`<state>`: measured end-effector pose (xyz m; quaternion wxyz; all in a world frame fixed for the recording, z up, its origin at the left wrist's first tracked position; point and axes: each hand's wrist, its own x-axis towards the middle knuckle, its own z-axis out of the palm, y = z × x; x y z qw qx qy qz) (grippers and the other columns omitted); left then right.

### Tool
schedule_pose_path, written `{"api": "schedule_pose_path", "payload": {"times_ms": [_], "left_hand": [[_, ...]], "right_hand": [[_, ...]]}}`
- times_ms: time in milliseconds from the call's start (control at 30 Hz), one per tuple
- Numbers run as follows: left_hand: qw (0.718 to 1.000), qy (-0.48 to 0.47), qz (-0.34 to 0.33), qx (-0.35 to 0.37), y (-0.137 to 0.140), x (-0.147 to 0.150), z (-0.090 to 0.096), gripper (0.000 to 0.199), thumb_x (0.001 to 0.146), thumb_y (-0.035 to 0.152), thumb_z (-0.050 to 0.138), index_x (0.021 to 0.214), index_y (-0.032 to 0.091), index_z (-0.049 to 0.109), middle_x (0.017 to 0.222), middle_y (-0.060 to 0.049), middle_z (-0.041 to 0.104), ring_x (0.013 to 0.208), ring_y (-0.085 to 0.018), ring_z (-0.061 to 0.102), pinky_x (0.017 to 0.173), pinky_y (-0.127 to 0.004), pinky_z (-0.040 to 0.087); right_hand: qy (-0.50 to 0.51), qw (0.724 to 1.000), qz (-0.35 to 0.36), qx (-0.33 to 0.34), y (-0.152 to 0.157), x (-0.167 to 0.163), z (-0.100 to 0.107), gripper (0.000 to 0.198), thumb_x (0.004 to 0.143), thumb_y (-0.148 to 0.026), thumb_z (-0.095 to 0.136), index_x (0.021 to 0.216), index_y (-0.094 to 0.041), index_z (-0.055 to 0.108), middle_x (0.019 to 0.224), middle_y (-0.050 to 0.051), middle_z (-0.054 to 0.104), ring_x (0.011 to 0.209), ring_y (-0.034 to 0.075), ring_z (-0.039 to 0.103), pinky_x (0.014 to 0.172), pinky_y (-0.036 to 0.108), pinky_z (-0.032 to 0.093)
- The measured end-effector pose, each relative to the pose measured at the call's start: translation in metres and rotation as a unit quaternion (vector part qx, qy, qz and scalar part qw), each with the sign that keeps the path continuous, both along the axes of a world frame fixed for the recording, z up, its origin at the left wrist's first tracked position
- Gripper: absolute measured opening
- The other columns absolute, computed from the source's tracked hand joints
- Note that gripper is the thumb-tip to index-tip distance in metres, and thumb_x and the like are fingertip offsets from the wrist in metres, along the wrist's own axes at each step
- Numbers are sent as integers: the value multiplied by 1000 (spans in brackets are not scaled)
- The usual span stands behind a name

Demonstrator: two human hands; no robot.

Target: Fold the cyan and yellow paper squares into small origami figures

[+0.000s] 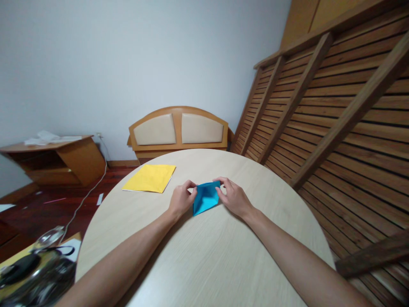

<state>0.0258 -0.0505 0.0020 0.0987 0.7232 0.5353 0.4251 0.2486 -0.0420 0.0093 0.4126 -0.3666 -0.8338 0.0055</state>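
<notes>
A folded piece of blue paper is held just over the round table, its upper edge raised between my two hands. My left hand pinches its left upper corner with thumb and index finger. At the right upper corner, my right hand grips the paper the same way. The paper's lower left point tilts down toward the tabletop; whether it touches the wood I cannot tell. To the left of my left hand lies a yellow sheet stack with a white underside showing at its edge.
The round pale table fills the middle. Beyond it stands a wooden headboard against the wall. Slatted wooden panels lean at the right. A low cabinet with papers is at the left, and a cluttered surface sits lower left.
</notes>
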Motion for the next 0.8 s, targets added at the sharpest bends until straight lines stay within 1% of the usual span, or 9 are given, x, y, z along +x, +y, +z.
{"api": "schedule_pose_path", "payload": {"times_ms": [133,300,500,633,800], "left_hand": [[1000,-18,-3,-8,0,1,-1,16,87,28,53,88,18,66,83,-3,75,53,-13,64,53,-22,45],[999,-44,-14,-14,2,2,-3,17,87,27,54,92,18,67,91,-4,76,53,-12,63,52,-22,46],[993,-96,-54,-29,5,1,-4,20,88,29,54,95,16,68,95,-5,75,57,-12,63,55,-24,50],[991,-97,-82,-33,7,1,-6,23,90,28,54,100,16,71,95,-6,75,69,-15,68,61,-25,54],[991,-87,-100,-34,8,1,-9,24,90,20,52,102,16,73,93,-7,76,74,-16,70,70,-27,57]], "right_hand": [[-3,1000,0,4,1,0,0,18,97,-23,51,114,-20,55,107,8,69,94,21,66,84,36,53],[-11,1000,9,4,2,-1,-1,12,98,-24,50,107,-21,58,101,6,70,93,20,67,85,35,52],[-22,999,21,12,1,0,1,10,98,-20,50,103,-20,59,99,6,71,92,20,66,86,35,52],[-30,999,30,18,1,1,3,9,97,-19,52,103,-20,59,101,6,71,95,20,66,87,36,51],[-38,998,39,17,1,2,4,9,97,-18,53,103,-20,59,102,6,70,96,21,66,87,36,51]]}}
